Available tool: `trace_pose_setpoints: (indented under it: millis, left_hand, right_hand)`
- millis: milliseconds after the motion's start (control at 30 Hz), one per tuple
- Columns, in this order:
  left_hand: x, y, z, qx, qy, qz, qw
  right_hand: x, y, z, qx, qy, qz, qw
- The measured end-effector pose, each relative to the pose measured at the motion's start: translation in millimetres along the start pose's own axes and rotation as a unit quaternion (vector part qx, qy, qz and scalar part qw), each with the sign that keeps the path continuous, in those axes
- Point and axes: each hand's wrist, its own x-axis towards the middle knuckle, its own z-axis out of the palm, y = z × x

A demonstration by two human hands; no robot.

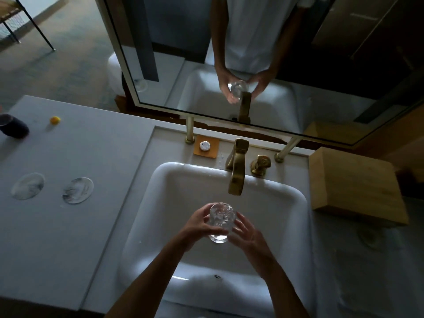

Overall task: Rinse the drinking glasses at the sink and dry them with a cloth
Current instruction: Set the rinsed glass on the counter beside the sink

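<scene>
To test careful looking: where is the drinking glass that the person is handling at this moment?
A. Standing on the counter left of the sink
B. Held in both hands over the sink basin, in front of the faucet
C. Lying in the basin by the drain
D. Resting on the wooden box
B: both the left hand and the right hand grip the glass above the white sink basin, just in front of the brass faucet.

Counts: 1 clear drinking glass (221, 222) over the sink, 2 hands on it: left hand (202, 223), right hand (246, 232). 1 white sink (160, 203). 1 brass faucet (237, 171), 1 brass handle (260, 165). On the tabletop (91, 145): 2 round clear discs (28, 185) (78, 190), could be coasters or lids, can't tell; 1 dark cup (13, 126); 1 small yellow item (55, 120). 1 wooden box (355, 187). 1 mirror (298, 65).
</scene>
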Motion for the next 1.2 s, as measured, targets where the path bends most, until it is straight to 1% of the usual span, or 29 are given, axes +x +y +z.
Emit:
trace_pose_setpoints:
  millis: [133, 300, 433, 533, 667, 767, 933, 1100, 1200]
  left_hand:
    - [-19, 6, -2, -0.01, -0.029, -0.004, 1.0]
    - [-40, 12, -4, -0.029, -0.054, 0.003, 0.998]
    - [-51, 4, -4, -0.038, -0.052, 0.014, 0.998]
    - [-51, 3, -3, -0.036, -0.051, 0.031, 0.998]
    - [-51, 4, -8, -0.054, -0.025, 0.055, 0.997]
    - [-54, -2, -9, -0.06, -0.022, 0.055, 0.996]
    - [-49, 1, -9, -0.025, -0.027, 0.066, 0.997]
    - [-48, 10, -19, 0.023, -0.016, 0.087, 0.996]
    - [-48, 18, -21, 0.059, -0.016, 0.088, 0.994]
  right_hand:
    - [-15, -14, 14, -0.058, -0.005, -0.037, 0.998]
    - [-29, -22, 27, -0.099, 0.013, -0.075, 0.992]
    - [-39, -13, 29, -0.094, 0.039, -0.077, 0.992]
    - [-41, -14, 28, -0.097, 0.044, -0.078, 0.991]
    - [-34, -23, 37, -0.102, 0.046, -0.087, 0.99]
    - [-33, -21, 35, -0.107, 0.042, -0.09, 0.989]
    - [-27, -12, 26, -0.059, 0.053, -0.07, 0.994]
    - [-21, -13, 32, -0.02, 0.032, -0.084, 0.996]
    - [-20, -9, 34, 0.027, 0.032, -0.081, 0.996]
